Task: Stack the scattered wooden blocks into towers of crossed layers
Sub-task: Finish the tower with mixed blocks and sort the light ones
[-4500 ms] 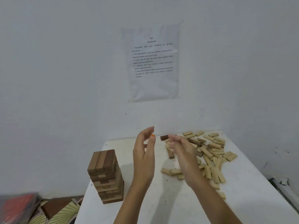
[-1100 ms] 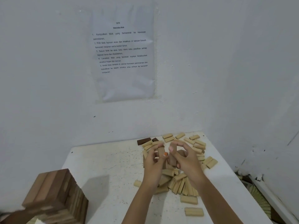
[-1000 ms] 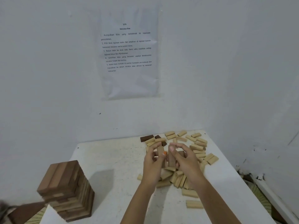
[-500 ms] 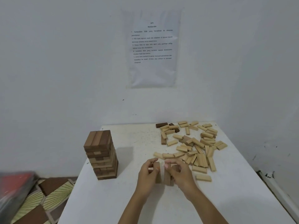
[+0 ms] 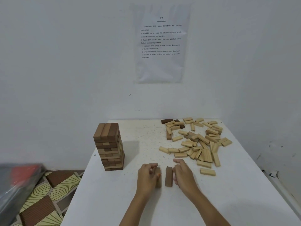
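Two brown wooden blocks lie side by side, lengthwise, on the white table [image 5: 228,201] near its front. My left hand [image 5: 147,178] rests on the left block [image 5: 158,176], fingers curled over it. The right block [image 5: 168,176] lies flat with a small gap from the left one, and my right hand [image 5: 183,174] is beside it with fingers apart, touching or nearly touching its side. A finished tower [image 5: 109,146] of crossed brown layers stands at the table's left. A heap of scattered pale blocks [image 5: 198,144] covers the far right.
A few dark blocks [image 5: 167,121] lie at the heap's far edge by the wall. A printed sheet [image 5: 161,44] hangs on the white wall. Patterned floor [image 5: 47,193] and a blurred grey-red object [image 5: 16,181] lie left of the table.
Both hands brought the two brown blocks from the heap toward me and laid them flat on the table. The blocks stood upright between my fingers half a second ago.
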Available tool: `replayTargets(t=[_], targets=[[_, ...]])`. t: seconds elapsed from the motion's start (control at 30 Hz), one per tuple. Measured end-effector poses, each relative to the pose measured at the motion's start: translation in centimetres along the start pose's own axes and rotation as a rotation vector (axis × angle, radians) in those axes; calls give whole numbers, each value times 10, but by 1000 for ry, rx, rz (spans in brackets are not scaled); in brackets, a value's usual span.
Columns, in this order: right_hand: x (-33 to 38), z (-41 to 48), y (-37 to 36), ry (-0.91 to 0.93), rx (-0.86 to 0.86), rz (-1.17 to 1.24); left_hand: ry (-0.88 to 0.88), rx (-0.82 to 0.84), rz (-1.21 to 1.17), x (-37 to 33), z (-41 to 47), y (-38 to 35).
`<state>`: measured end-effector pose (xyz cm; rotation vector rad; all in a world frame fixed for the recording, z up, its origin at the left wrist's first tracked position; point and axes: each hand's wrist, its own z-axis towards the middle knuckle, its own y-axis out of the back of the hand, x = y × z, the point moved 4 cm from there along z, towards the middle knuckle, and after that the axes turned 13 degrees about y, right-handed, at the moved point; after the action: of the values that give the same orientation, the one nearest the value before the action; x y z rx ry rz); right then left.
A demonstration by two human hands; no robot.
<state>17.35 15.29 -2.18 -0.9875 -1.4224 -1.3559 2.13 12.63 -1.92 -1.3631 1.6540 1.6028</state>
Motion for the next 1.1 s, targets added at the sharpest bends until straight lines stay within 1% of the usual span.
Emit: replayTargets(t=[0.07, 0.2, 0.33, 0.5, 0.6, 0.67, 0.73, 0.8, 0.83, 0.87, 0.93, 1.0, 1.1], targets=[[-1, -3, 5, -26, -26, 31, 8, 24, -23, 2, 0, -1], [0, -8, 14, 52, -103, -13, 25, 72, -102, 7, 0, -1], [3, -15, 17, 84, -202, 16, 10, 136, -95, 8, -1, 0], [3, -16, 13, 118, -253, -16, -12, 134, -95, 8, -2, -2], [-1, -15, 10, 144, -254, -86, -10, 118, -86, 9, -3, -4], [-2, -18, 5, 155, -201, -78, -15, 107, -85, 10, -3, -4], [-2, -25, 0, 199, -54, -122, -15, 88, -104, 10, -2, -4], [-3, -31, -5, 286, 158, -323, 8, 78, -135, 12, -1, -3], [-2, -35, -7, 332, 235, -433, 21, 75, -146, 13, 0, -2], [-1, -37, -10, 366, 271, -522, 36, 72, -156, 13, 0, -2], [0, -36, -12, 432, 213, -594, 58, 65, -175, 15, -1, -1], [0, -32, -12, 467, 142, -561, 43, 45, -201, 16, -4, 0], [3, -22, -8, 433, 197, -479, -2, 20, -204, 17, -7, 2]])
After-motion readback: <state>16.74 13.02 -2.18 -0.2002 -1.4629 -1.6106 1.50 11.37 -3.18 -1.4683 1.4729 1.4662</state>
